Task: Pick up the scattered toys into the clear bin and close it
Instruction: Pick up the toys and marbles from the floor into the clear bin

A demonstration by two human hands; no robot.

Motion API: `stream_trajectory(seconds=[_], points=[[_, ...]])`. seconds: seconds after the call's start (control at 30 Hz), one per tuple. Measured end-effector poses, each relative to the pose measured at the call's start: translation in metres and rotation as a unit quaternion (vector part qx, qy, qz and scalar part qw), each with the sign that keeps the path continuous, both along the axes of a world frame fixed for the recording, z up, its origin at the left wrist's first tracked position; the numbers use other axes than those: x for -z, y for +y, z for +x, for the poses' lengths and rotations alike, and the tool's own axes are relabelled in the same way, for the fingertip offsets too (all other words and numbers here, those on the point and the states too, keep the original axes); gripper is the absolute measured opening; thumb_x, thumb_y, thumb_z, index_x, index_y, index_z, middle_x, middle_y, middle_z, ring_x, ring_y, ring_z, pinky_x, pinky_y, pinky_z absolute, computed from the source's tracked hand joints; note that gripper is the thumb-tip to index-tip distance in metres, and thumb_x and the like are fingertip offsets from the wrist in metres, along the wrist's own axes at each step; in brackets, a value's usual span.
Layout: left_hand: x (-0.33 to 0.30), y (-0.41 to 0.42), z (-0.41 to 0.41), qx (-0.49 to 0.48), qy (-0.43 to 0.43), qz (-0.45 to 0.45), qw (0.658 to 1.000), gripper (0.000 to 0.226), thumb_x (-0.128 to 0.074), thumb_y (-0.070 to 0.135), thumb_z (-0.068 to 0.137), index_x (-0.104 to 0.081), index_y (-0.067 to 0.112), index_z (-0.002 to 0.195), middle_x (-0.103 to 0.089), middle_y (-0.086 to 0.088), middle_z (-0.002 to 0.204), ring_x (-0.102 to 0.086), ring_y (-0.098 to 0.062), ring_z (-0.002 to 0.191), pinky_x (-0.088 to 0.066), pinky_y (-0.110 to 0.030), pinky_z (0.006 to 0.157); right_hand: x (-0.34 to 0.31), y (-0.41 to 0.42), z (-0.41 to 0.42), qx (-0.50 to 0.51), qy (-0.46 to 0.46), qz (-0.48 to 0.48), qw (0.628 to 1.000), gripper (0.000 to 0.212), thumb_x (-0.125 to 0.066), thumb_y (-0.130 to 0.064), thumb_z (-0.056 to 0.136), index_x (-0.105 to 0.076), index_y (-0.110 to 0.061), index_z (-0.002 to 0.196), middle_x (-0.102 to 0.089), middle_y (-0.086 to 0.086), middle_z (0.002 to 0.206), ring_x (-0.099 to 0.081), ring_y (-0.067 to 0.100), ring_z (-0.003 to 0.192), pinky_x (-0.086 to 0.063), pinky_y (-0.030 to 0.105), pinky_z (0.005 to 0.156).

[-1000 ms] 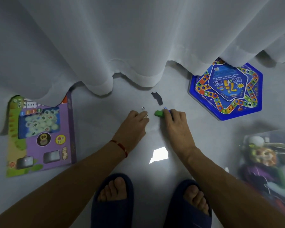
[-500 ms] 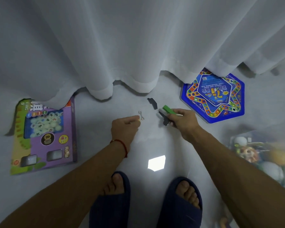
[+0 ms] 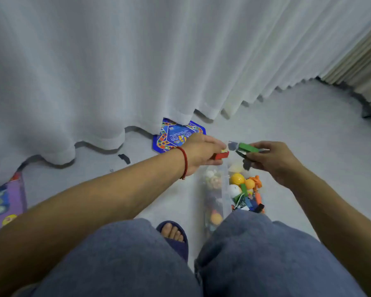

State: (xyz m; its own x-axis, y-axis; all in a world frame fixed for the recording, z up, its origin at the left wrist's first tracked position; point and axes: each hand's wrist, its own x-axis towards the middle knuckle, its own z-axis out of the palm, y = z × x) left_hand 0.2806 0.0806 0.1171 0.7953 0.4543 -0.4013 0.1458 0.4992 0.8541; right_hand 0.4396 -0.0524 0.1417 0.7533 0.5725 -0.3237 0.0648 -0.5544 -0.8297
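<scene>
Both hands (image 3: 204, 153) (image 3: 272, 159) outstretched, fingers closed

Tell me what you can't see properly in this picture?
- Clear bin: near end hidden by the knees, head view.
- Bin lid: none visible.
- Blue hexagon game: partly behind the curtain and left hand.
- Purple game box: cut off by the left edge.
- Tiny metal thing: too small to identify.
</scene>
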Motion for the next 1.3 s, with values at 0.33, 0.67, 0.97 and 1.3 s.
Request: stream_trajectory(seconds=[0.33, 0.67, 0.97, 1.3], points=[[0.025, 0.007, -0.025, 0.008, 0.084, 0.012, 0.996, 0.036, -0.049, -0.001, 0.088, -0.067, 0.012, 0.116, -0.059, -0.016, 0.123, -0.062, -0.030, 0.107, -0.060, -0.039, 0.079, 0.016, -0.052, -0.001, 0.131, 0.056, 0.018, 0.990, 0.032, -0.059, -0.006, 0.094, -0.060, 0.010, 0.122, -0.061, 0.013, 0.091, -0.060, 0.025, 0.078, -0.055, 0.034, 0.073], [0.159, 0.090, -0.182, -0.219, 0.329, 0.107, 0.912, 0.024, -0.053, -0.003, 0.084, -0.070, 0.010, 0.096, -0.064, -0.008, 0.085, -0.060, -0.024, 0.070, -0.060, -0.042, 0.079, 0.113, 0.142, -0.112, -0.344, -0.055, -0.103, 0.932, 0.021, -0.059, -0.014, 0.090, -0.067, -0.016, 0.109, -0.071, 0.005, 0.100, -0.068, 0.018, 0.081, -0.057, 0.031, 0.069], [0.239, 0.119, -0.207, -0.120, 0.419, 0.307, 0.846, 0.038, -0.071, 0.018, 0.080, -0.062, 0.016, 0.118, -0.061, -0.003, 0.105, -0.056, -0.017, 0.091, -0.045, -0.025, 0.089, 0.276, 0.257, -0.186, -0.368, -0.279, -0.165, 0.872, 0.046, -0.052, -0.020, 0.096, -0.041, -0.019, 0.140, -0.042, 0.011, 0.130, -0.044, 0.033, 0.117, -0.043, 0.041, 0.078], [0.271, 0.163, -0.160, -0.062, 0.380, 0.429, 0.817, 0.029, -0.075, 0.012, 0.073, -0.062, 0.005, 0.098, -0.050, -0.009, 0.102, -0.050, -0.021, 0.083, -0.042, -0.027, 0.075, 0.310, 0.255, -0.175, -0.340, -0.241, -0.106, 0.903, 0.011, -0.059, -0.007, 0.094, -0.057, -0.008, 0.104, -0.056, 0.012, 0.109, -0.050, 0.026, 0.097, -0.045, 0.035, 0.082]])
